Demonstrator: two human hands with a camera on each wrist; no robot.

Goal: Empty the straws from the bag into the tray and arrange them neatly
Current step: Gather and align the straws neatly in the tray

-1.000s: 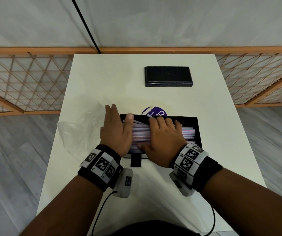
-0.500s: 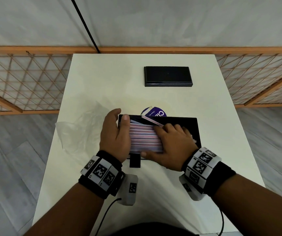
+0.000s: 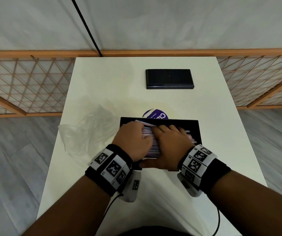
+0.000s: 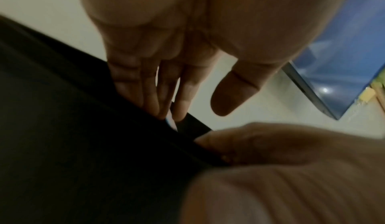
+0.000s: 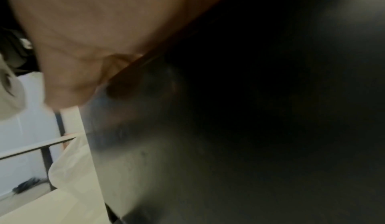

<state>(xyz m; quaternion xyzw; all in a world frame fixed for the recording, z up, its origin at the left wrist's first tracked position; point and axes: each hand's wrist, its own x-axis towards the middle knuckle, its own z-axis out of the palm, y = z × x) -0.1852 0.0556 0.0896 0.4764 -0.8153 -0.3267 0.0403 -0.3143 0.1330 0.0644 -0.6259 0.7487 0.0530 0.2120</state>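
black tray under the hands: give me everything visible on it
The tray is a black, shallow rectangle with low raised walls and a dull sheen, lying flat near the middle of the white table. It holds a stack of pink-and-white striped straws lying along its length. The left hand covers its left end and the right hand lies on the straws, thumb along the near wall. A purple label peeks from behind the far wall; the clear bag lies to the left.

Head view high, facing down — whole table (image 3: 136, 82); wrist views close, low, blurred — all share the tray (image 3: 194, 130)
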